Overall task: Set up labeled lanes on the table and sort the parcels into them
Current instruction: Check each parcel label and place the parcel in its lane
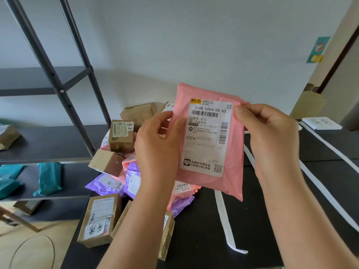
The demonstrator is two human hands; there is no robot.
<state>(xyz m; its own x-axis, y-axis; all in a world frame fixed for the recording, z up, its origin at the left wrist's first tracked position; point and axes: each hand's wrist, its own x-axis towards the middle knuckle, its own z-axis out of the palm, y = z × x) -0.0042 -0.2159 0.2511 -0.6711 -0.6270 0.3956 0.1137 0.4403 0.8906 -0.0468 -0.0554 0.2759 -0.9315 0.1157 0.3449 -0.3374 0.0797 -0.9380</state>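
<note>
I hold a pink mailer bag (229,183) upright above the black table (200,230), its white shipping label facing me. My left hand (157,146) pinches its left edge and my right hand (270,136) pinches its upper right edge. On the table's left part lies a pile of parcels (120,158): brown cardboard boxes, purple bags and pink bags. White tape strips (225,220) run across the table's right part as lane dividers. A white handwritten label card (321,123) lies at the far right end.
A dark metal shelf rack (52,140) stands to the left, with teal bags (49,178) on a lower shelf and a brown parcel at its left edge. A white wall is behind. A cable loop lies on the wooden floor at bottom left.
</note>
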